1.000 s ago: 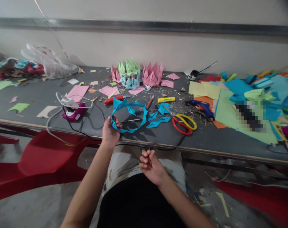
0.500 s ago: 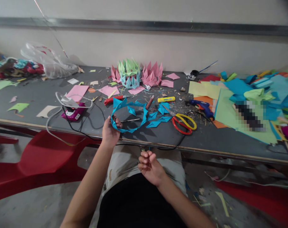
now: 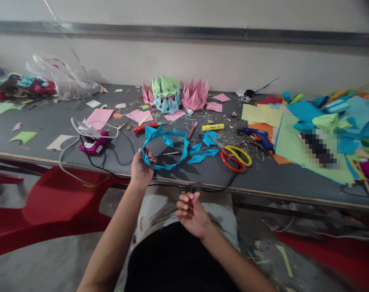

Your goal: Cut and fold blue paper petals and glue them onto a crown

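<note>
My left hand [image 3: 141, 170] grips the near left side of a ring-shaped blue paper crown [image 3: 170, 165], with the thumb outside and fingers inside the ring. The crown is held at the table's front edge. Folded blue paper pieces [image 3: 204, 156] lie just to its right. Over my lap, below the table edge, my right hand [image 3: 193, 215] is palm up with nothing visible in it, its fingers loosely curled and the thumb apart. Scissors [image 3: 233, 158] with red and yellow handles rest right of the folded pieces.
Finished green [image 3: 165, 86] and pink [image 3: 195, 95] paper crowns stand near the wall. A blue glue gun [image 3: 260, 137], a yellow marker-like tube [image 3: 213, 127] and a purple power strip [image 3: 94, 145] with cables lie on the table [image 3: 123, 158]. Coloured paper [image 3: 289, 150] is heaped at right.
My right hand has shifted very slightly and its thumb stands a little more upright. The left hand and the blue crown stay in place.
</note>
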A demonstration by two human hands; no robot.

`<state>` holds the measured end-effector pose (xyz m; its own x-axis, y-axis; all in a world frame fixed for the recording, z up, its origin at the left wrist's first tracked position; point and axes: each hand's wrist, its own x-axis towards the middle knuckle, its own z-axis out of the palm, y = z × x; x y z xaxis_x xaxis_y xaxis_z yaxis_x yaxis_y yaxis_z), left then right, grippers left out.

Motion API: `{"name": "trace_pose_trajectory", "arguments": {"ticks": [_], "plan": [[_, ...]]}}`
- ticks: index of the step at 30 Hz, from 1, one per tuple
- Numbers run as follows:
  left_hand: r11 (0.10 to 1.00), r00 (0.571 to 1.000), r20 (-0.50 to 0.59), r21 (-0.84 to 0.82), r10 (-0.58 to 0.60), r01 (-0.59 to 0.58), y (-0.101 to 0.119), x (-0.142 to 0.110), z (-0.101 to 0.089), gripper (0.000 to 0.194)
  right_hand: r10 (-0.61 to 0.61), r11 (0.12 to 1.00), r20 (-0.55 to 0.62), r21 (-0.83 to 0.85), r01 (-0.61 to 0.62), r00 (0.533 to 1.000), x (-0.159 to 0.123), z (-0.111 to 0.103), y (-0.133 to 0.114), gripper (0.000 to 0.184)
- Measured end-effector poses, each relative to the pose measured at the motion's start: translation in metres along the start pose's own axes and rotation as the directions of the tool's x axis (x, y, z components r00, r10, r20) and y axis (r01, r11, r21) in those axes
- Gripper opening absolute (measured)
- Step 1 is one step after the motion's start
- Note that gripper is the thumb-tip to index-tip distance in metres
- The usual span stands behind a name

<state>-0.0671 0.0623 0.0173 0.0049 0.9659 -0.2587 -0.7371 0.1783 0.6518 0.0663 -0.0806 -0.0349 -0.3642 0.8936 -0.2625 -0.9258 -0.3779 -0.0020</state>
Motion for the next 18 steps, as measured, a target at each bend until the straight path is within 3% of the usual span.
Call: {"name": "trace_pose_trajectory", "arguments": {"ticks": [10,18], "plan": [[1.0,1.0,0.006,0.007,0.002,-0.002,0.0,-0.0005,0.0009,0.021,-0.033,0.988,-0.036,-0.153,0.027,0.999,0.0006,-0.0033,0.0034,0.026],[1.0,1.0,0.004,-0.001,0.006,-0.006,-0.0002,0.0001,0.0006,0.021,-0.027,0.989,-0.099,-0.146,0.012,0.995,-0.0009,-0.0018,0.0032,0.03]]}}
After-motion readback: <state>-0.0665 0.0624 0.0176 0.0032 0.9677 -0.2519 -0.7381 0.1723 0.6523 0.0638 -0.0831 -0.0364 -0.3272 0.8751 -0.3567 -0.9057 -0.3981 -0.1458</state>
